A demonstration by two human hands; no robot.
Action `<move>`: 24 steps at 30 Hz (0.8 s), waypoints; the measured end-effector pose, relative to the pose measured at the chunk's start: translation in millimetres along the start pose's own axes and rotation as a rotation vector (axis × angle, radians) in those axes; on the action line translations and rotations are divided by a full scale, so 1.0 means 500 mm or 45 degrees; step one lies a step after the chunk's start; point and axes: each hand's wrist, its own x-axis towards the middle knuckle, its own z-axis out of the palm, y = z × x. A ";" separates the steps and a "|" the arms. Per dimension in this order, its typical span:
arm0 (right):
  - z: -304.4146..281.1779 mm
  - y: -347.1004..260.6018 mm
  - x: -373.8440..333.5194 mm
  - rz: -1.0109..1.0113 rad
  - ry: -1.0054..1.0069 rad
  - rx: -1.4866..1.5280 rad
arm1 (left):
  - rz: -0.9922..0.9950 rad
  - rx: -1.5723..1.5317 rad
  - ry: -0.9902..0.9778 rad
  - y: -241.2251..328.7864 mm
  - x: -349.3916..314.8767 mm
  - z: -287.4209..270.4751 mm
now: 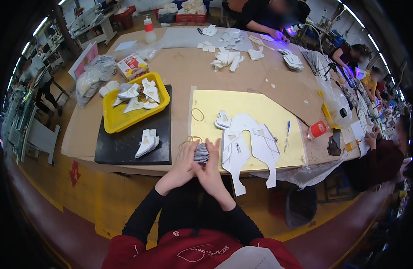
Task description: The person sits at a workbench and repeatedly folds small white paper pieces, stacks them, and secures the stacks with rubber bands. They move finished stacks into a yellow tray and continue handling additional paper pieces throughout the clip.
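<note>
Between my two hands is a stack of thin grey-edged pieces (201, 153), at the front edge of the yellow sheet (264, 105). My left hand (183, 162) closes on its left side, and my right hand (209, 169) grips it from the right. Beside my left fingers lie loose rubber bands (189, 142); another rubber band (197, 114) rests farther back. Just right of my right hand are white cut shoe-upper pieces (235, 150), their narrow ends jutting past the table edge. Behind them sits a small stack of white pieces (222, 120).
At left, a yellow tray (108, 117) of white pieces overlaps a black mat (164, 121), which also bears a white stack (147, 142). A blue pen (287, 134) and red-labelled bottle (317, 129) lie right. A dark bin (301, 206) stands below. Co-workers sit around the far and right sides.
</note>
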 end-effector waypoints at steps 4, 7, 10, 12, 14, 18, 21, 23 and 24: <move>-0.003 0.001 0.002 -0.039 -0.027 -0.133 | -0.040 -0.010 -0.014 -0.002 -0.011 -0.009; -0.002 -0.018 0.002 0.038 0.022 0.061 | -0.012 -0.002 0.010 0.001 -0.007 -0.007; -0.005 -0.024 -0.003 -0.163 -0.030 -0.507 | -0.019 -0.051 0.025 0.012 0.002 -0.009; -0.029 -0.033 -0.004 -0.116 0.003 -0.277 | -0.011 -0.028 0.081 0.014 0.002 -0.007; -0.058 -0.072 -0.019 -0.066 0.127 0.104 | 0.021 0.052 0.165 0.012 -0.003 0.001; -0.109 -0.056 -0.089 -0.375 0.400 0.236 | -0.006 -0.342 0.307 0.016 -0.010 0.004; -0.152 -0.052 -0.107 -0.352 0.314 0.442 | -0.276 -1.300 0.398 0.053 -0.054 -0.009; -0.187 -0.044 -0.084 -0.496 0.148 0.460 | -0.325 -1.980 0.407 0.077 -0.089 -0.025; -0.207 -0.034 -0.073 -0.534 0.012 0.376 | -0.375 -2.153 0.344 0.106 -0.092 -0.039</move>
